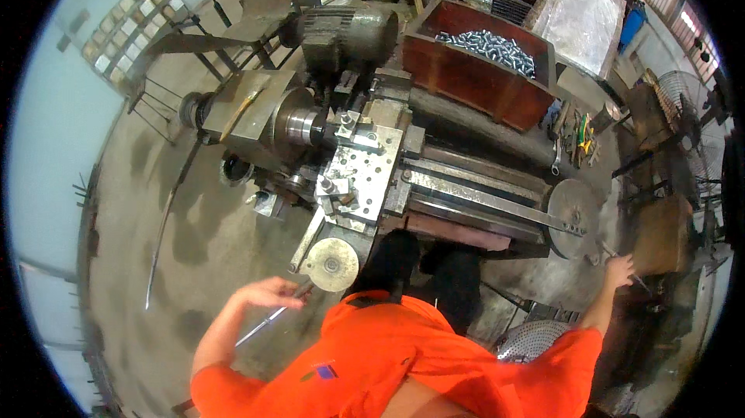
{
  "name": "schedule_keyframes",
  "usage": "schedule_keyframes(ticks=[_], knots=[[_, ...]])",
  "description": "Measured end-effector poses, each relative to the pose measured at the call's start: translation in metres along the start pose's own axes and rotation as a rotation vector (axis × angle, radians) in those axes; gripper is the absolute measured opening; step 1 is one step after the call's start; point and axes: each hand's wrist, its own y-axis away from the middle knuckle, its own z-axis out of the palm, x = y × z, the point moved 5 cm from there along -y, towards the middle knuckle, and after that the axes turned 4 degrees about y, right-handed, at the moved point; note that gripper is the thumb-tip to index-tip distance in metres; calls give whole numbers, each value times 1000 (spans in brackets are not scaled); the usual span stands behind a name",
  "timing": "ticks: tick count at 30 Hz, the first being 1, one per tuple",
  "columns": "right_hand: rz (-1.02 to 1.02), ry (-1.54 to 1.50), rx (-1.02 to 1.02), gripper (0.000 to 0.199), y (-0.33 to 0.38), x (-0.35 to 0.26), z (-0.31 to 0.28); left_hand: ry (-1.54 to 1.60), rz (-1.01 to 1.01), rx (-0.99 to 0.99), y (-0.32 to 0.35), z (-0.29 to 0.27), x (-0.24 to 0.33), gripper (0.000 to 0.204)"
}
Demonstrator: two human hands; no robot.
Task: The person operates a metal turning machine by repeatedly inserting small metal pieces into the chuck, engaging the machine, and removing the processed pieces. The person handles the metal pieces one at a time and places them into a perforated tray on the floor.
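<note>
My left hand (272,292) is closed at the handle of a small round handwheel (334,264) on the lathe's near side. A thin shiny rod (260,326) slants down below that hand; whether it joins the handle I cannot tell. Far to the right, my right hand (619,270) grips a rod-like handle beside a large dark disc wheel (574,218). Between my hands lies the lathe's carriage (365,166), a flat metal plate with holes and bolted tool holders. A shiny cylindrical chuck (305,124) faces it at the headstock (252,119).
A reddish-brown box (473,88) full of short metal pieces (497,51) stands behind the lathe. Wrenches and other hand tools (578,138) lie to its right. A motor (349,34) sits behind the headstock. A long thin bar (167,216) slopes down at left. A perforated round seat (534,340) is near my right arm.
</note>
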Motion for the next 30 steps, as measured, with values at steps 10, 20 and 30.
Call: schedule_keyframes(ticks=[10,20,30], knots=[[-226,-465,-225,64,179,11,17,-721,-231,1142,-40,-250,-128,43],[-359,-712,-276,37,231,-11,-64,-218,-353,1468,-125,-234,-142,38],[-780,-913,-32,34,214,-113,-267,-648,-316,1093,-84,-250,-145,36]])
